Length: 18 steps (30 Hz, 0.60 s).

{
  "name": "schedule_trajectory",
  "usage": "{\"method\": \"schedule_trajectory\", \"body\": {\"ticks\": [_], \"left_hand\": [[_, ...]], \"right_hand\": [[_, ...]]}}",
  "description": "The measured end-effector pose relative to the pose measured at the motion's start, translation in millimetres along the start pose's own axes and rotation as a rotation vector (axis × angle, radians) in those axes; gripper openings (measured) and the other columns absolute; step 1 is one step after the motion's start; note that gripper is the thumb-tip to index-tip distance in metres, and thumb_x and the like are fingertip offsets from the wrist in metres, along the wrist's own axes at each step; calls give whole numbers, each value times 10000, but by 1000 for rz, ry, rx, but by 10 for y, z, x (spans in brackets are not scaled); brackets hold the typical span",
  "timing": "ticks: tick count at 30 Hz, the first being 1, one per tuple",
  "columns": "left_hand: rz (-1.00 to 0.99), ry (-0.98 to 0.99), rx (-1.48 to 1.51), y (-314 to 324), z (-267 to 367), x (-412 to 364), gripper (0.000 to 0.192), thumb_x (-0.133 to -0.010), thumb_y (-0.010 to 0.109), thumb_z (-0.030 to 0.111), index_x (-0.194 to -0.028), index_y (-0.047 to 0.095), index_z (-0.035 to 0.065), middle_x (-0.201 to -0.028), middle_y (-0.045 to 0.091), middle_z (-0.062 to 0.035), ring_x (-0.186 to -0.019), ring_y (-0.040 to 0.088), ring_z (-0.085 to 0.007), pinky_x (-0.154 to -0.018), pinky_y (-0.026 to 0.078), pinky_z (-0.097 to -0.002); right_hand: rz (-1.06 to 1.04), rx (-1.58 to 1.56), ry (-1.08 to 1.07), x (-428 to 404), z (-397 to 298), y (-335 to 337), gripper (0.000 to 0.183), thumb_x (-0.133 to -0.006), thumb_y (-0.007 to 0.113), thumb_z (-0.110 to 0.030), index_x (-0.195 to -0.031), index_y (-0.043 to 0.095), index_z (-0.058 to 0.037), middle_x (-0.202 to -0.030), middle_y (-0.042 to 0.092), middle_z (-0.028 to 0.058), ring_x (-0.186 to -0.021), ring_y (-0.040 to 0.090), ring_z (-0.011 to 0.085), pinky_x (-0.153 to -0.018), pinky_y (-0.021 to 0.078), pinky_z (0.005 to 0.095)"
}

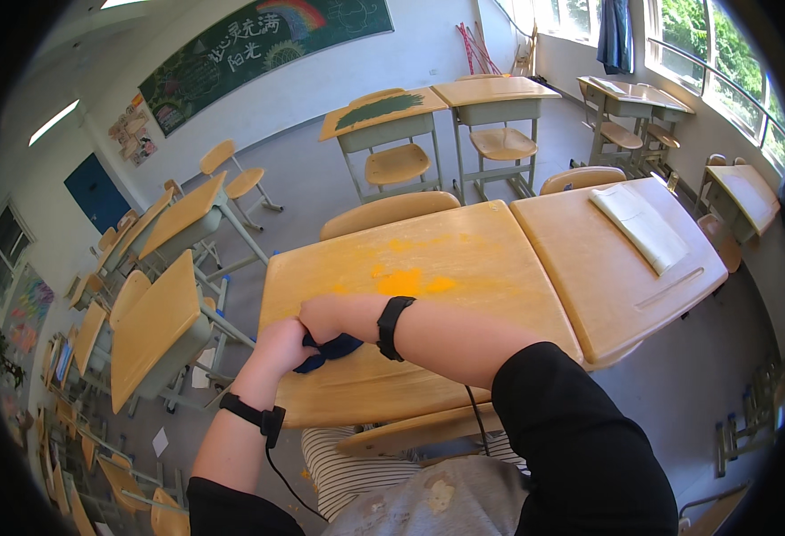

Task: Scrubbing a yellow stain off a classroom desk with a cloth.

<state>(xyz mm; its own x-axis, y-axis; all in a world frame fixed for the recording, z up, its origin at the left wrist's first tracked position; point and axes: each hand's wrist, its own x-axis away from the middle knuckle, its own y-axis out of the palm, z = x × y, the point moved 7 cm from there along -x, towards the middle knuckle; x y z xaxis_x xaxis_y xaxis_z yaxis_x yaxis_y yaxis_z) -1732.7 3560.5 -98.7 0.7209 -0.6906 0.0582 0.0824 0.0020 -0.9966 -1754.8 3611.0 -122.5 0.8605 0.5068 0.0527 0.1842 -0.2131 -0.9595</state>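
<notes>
A dark blue cloth [338, 346] is bunched at the left side of a wooden school desk [426, 365]. My left hand [284, 343] grips its left end close to the desk's left edge. Right against it, my right hand [322, 317] also has hold of the cloth; its fingers are partly hidden behind the wrist. Orange smears [402, 281], paint or powder, spread across the middle and far part of the desktop, beyond my right forearm. Both wrists wear black bands with cables.
Adjoining on the right is a second desk [566, 268] with a folded whitish cloth or paper [640, 228]. A chair back [389, 211] stands behind my desk. Ahead, another desk [382, 110] bears a green patch. More desks [158, 328] and chairs fill the left side.
</notes>
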Motion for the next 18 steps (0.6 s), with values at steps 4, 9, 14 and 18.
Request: {"method": "schedule_trajectory", "body": {"ticks": [4, 9, 14, 18], "left_hand": [[-32, 127, 31, 54, 411, -287, 301, -621, 726, 189, -892, 642, 88, -862, 635, -136, -810, 598, -320, -699, 488, -388], [-66, 265, 79, 140, 1211, -695, 280, -634, 719, 193, -886, 648, 92, -867, 638, -126, -824, 600, -310, -724, 486, -375], [-90, 456, -56, 277, 2062, -971, 238, -669, 707, 241, -852, 650, 100, -849, 640, -121, -806, 606, -308, -700, 494, -384], [-119, 594, -38, 377, 2589, -1050, 207, -692, 692, 249, -817, 644, 91, -845, 632, -128, -805, 609, -294, -687, 492, -380]], "right_hand": [[30, -40, 82, 446, 399, -32, 240, -661, 643, -194, -840, 669, -37, -941, 600, 205, -869, 574, 357, -765, 458, 412], [96, -30, 264, 1196, 1031, -101, 286, -644, 663, -226, -858, 657, -36, -930, 587, 214, -860, 567, 370, -764, 456, 416], [108, -50, 346, 2104, 1319, -265, 324, -612, 705, -250, -886, 667, -83, -913, 616, 196, -822, 591, 350, -742, 476, 410], [107, -94, 490, 2641, 1516, -283, 336, -619, 710, -265, -897, 661, -84, -924, 592, 199, -851, 565, 360, -774, 460, 407]]}}
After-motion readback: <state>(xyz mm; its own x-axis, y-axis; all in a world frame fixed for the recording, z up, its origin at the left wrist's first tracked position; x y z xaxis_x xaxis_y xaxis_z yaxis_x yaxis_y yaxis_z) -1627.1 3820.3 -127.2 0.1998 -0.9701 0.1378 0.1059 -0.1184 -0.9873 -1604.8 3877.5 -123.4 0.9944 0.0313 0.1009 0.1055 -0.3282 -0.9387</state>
